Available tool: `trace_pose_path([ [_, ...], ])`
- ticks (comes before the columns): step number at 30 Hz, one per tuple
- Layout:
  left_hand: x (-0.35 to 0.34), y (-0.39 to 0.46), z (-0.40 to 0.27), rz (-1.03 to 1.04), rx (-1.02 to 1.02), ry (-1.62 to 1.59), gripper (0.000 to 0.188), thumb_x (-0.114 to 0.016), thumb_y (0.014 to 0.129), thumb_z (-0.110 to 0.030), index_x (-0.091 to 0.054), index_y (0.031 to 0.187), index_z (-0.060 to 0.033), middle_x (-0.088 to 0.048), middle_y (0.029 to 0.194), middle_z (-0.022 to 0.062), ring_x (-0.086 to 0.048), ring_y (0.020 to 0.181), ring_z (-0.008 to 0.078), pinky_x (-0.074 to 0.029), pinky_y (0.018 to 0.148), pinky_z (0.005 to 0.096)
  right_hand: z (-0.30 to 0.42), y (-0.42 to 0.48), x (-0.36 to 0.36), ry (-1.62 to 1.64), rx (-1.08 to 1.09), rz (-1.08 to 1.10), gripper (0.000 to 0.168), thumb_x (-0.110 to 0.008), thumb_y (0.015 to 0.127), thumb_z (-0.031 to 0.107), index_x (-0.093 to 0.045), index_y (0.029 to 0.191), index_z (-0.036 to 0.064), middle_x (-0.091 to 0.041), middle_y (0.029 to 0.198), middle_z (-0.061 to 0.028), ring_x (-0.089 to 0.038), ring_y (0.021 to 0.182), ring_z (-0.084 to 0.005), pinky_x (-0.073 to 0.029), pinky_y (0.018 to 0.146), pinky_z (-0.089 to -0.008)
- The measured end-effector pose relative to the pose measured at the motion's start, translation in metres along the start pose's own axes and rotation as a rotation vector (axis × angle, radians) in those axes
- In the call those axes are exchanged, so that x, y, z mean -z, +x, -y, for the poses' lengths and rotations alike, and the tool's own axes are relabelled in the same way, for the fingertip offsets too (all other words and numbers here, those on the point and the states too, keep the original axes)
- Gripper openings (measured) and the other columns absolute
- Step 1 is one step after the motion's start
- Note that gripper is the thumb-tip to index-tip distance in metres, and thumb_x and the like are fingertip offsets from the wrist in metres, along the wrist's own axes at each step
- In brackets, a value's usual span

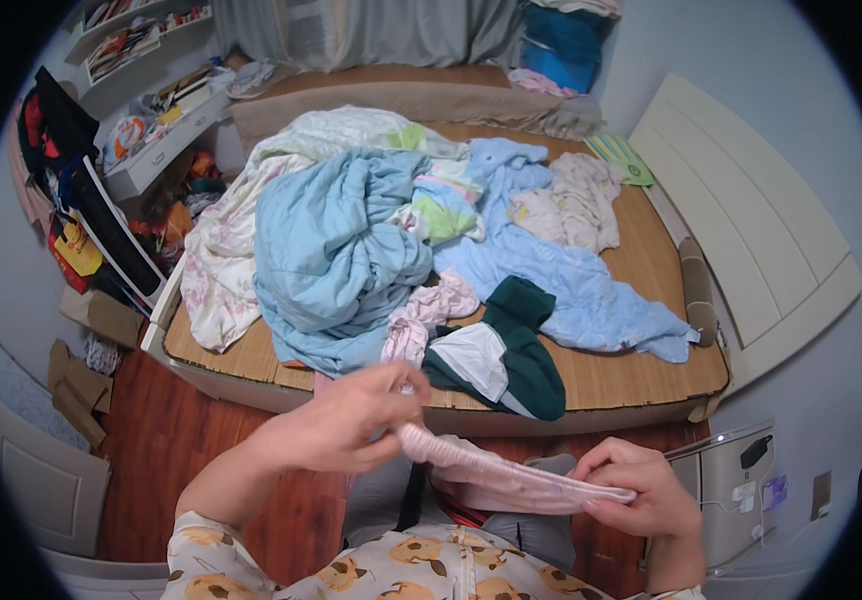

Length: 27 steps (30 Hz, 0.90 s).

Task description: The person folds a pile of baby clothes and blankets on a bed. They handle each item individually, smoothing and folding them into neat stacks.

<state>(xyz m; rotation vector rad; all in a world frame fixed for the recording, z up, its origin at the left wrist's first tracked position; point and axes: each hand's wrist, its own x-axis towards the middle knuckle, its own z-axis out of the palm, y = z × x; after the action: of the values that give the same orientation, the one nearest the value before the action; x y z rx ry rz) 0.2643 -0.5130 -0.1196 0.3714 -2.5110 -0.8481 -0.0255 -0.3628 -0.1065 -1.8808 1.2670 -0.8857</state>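
Note:
A pale pink garment with a gathered elastic waistband (502, 480) is stretched between my two hands, above my lap. My left hand (352, 420) grips the waistband's left end, while my right hand (637, 484) pinches its right end. The lower part of the cloth hangs down in front of my grey trousers. Just beyond my hands, at the bed's front edge, lies a dark green garment (539, 375) with a white patch of cloth (472, 356) on it. Crumpled pink patterned clothing (431, 304) sits beside it, partly against a light blue quilt (333, 240).
The bed's woven mat (648, 255) also bears a blue blanket (551, 277), a cream garment (577, 199) and a floral sheet (217, 289). A pale headboard (753, 232) stands right. Near my right elbow is a bedside cabinet (723, 480) with cables. Cardboard (78, 390) lies left.

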Motion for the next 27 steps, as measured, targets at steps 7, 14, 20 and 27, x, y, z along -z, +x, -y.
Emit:
trace_pose_path([
  [7, 0.021, 0.024, 0.008, 0.001, -0.426, -1.384, 0.035, -0.068, 0.072, -0.018, -0.055, 0.097, 0.0026, -0.06, 0.088, 0.0188, -0.058, 0.083, 0.0229, -0.047, 0.067, 0.0316, 0.018, 0.007, 0.0, 0.764, 0.193, -0.609, 0.024, -0.068, 0.072, 0.015, -0.059, 0.086, -0.004, -0.061, 0.073, -0.0097, -0.061, 0.067, -0.0189, -0.049, 0.063, -0.0268],
  [14, -0.129, 0.016, 0.04, -0.031, 0.25, -1.327, 0.034, -0.063, 0.077, -0.016, -0.053, 0.106, 0.0003, -0.059, 0.093, 0.0146, -0.057, 0.085, 0.0207, -0.046, 0.074, 0.0301, -0.054, 0.09, -0.001, 0.923, -0.185, -0.428, 0.022, -0.056, 0.088, 0.014, -0.053, 0.104, -0.002, -0.061, 0.096, -0.0083, -0.061, 0.081, -0.0134, -0.05, 0.073, -0.0269],
  [20, -0.135, 0.005, 0.038, 0.131, 0.126, -0.803, 0.035, -0.059, 0.082, -0.015, -0.052, 0.113, -0.0017, -0.059, 0.098, 0.0111, -0.056, 0.086, 0.0188, -0.044, 0.08, 0.0289, -0.136, 0.056, -0.027, 1.072, -0.318, -0.241, 0.041, -0.048, 0.092, 0.027, -0.046, 0.12, -0.003, -0.058, 0.108, -0.0124, -0.059, 0.096, -0.0177, -0.048, 0.083, -0.0303],
  [27, -0.131, 0.009, 0.042, 0.361, -0.388, 1.334, 0.033, -0.054, 0.085, -0.013, -0.05, 0.116, -0.0027, -0.055, 0.104, 0.0081, -0.055, 0.094, 0.0177, -0.046, 0.081, 0.0269, -0.148, 0.013, -0.107, 1.448, -0.403, -0.264, 0.063, -0.038, 0.091, 0.051, -0.041, 0.129, 0.0, -0.047, 0.129, -0.0128, -0.046, 0.119, -0.023, -0.036, 0.099, -0.0393],
])
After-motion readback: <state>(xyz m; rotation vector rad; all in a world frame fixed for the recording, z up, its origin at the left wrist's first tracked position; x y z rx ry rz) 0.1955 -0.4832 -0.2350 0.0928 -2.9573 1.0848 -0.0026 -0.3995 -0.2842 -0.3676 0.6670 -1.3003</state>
